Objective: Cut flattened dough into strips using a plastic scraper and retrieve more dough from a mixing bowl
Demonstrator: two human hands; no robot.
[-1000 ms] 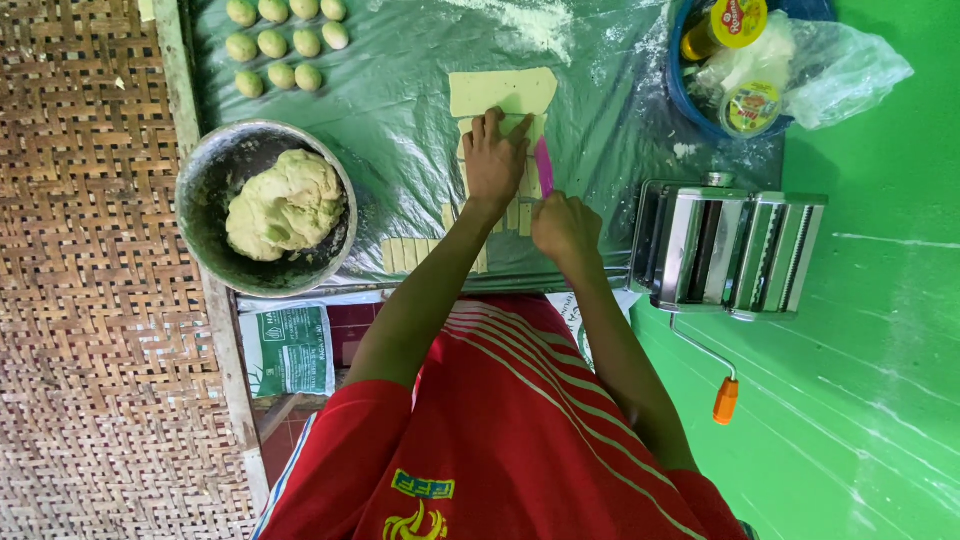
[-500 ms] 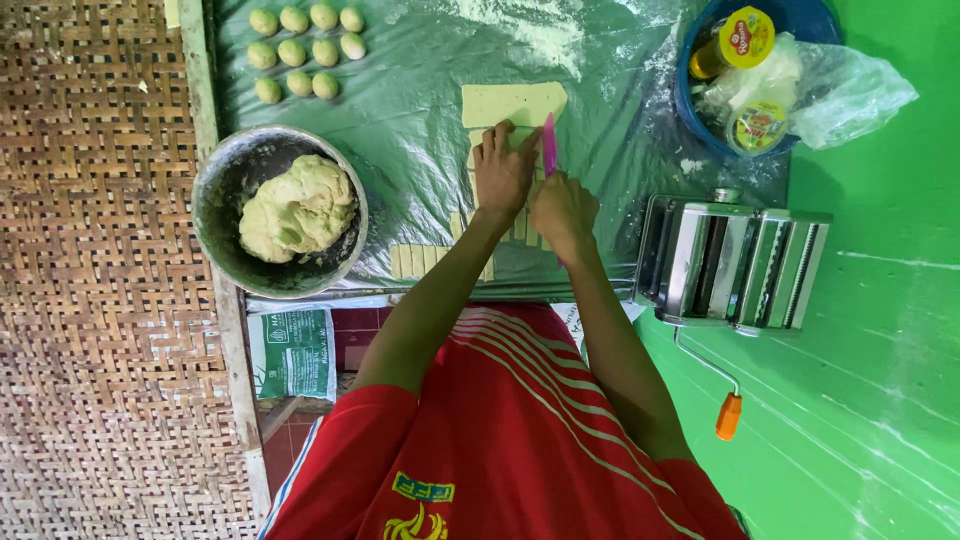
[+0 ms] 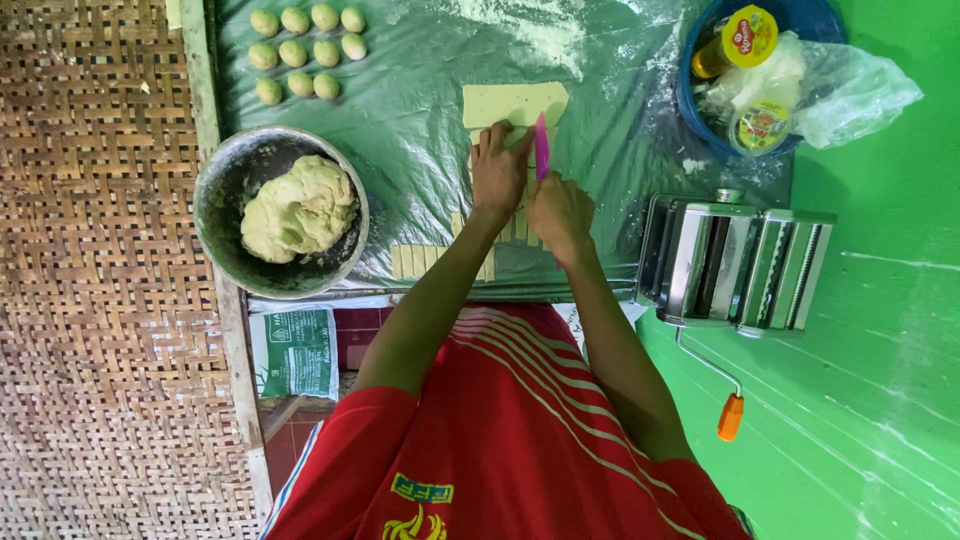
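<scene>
A pale flat dough sheet lies on the plastic-covered table. My left hand presses flat on the sheet's near end, fingers spread. Just to its right, my right hand grips a pink knife whose blade rests on the sheet beside my left fingers. Several cut dough strips lie in a row near the table's front edge, partly hidden by my forearms.
A metal bowl holding a lump of dough sits at the left. Several small dough balls lie at the far left. A metal pasta roller with an orange-handled crank stands right. A blue basin holds tubs and a plastic bag.
My right hand has moved away from the table's front edge up to the dough sheet, bringing the pink knife beside my left hand. My left hand has stayed on the sheet.
</scene>
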